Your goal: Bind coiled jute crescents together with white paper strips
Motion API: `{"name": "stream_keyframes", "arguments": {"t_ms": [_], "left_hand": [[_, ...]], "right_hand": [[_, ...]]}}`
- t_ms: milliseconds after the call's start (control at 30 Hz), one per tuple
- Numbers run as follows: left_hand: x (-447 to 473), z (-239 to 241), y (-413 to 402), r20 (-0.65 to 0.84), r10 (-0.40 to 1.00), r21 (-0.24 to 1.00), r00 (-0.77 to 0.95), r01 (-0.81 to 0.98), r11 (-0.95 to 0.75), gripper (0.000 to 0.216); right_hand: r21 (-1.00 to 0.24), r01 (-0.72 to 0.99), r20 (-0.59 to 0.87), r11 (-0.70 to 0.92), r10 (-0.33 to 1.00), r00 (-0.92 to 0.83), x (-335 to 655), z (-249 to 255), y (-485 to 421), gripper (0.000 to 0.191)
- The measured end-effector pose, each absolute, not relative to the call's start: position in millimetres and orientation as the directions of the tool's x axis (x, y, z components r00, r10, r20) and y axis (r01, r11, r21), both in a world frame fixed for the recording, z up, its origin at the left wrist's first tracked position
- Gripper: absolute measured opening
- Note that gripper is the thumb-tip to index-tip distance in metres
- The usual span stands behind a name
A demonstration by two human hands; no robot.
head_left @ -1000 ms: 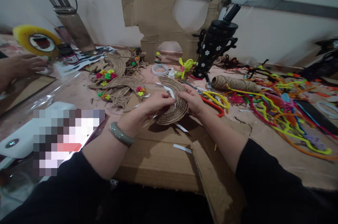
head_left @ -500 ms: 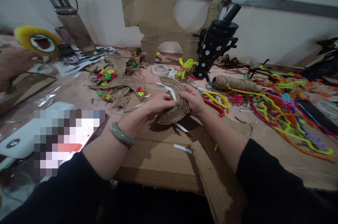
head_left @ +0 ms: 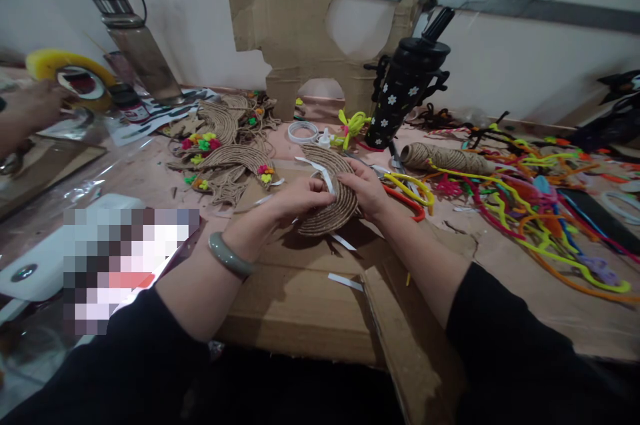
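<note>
Right hand (head_left: 369, 191) is gripping a crescent-shaped tan twine piece (head_left: 345, 203) over brown corrugated cardboard (head_left: 295, 305), left hand (head_left: 303, 200) is apparently pinching a thin white paper-like strip (head_left: 323, 170) at its inner curve, seemingly positioning it, steady fingering being needed next.

At the upper left, a translucent bottle (head_left: 147, 58) with a black cap stands near a yellow tape roll (head_left: 44, 66) and a small dark jar (head_left: 133, 108). A black, flower-patterned tumbler (head_left: 400, 91) stands right of upper centre; a white device (head_left: 43, 251) lies lower left.
</note>
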State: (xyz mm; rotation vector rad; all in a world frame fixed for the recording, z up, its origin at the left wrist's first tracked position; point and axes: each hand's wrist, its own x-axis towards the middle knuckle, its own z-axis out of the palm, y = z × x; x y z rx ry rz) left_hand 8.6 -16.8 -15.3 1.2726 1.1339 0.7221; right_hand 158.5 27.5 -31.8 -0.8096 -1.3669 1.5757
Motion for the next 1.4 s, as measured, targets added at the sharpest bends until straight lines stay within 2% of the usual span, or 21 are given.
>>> {"name": "stream_keyframes", "arguments": {"t_ms": [333,500,767,1000,1167,1400], "left_hand": [[6.3,-14.3,-16.9,-0.26,0.899,0.965,0.354,0.124,0.23,0.008],[5.0,-12.6,-17.2,-0.254,0.881,0.965,0.399,0.042,0.259,0.01],[7.6,-15.1,-14.0,-0.247,0.944,0.957,0.219,-0.1,0.274,0.013],[8.0,-15.8,-12.8,-0.256,0.946,0.957,0.197,-0.084,0.276,0.017],[5.3,-19.6,-11.5,-0.227,0.947,0.958,0.228,-0.123,0.259,0.025],[7.2,-16.8,-14.5,-0.212,0.945,0.974,0.25,-0.021,0.224,0.021]], "right_hand": [[-0.983,-0.181,0.068,-0.004,0.919,-0.388,158.9,-31.1,27.9,0.037],[-0.978,-0.207,0.086,0.007,0.924,-0.374,159.6,-30.4,30.5,0.034],[-0.986,-0.167,0.071,-0.001,0.9,-0.429,160.8,-30.4,28.2,0.032],[-0.981,-0.191,0.065,-0.029,0.88,-0.47,160.6,-33.3,29.9,0.033],[-0.987,-0.162,0.092,0.025,0.9,-0.427,161.1,-31.1,29.7,0.031],[-0.98,-0.198,0.066,-0.02,0.907,-0.415,159.4,-30.4,27.9,0.032]]}}
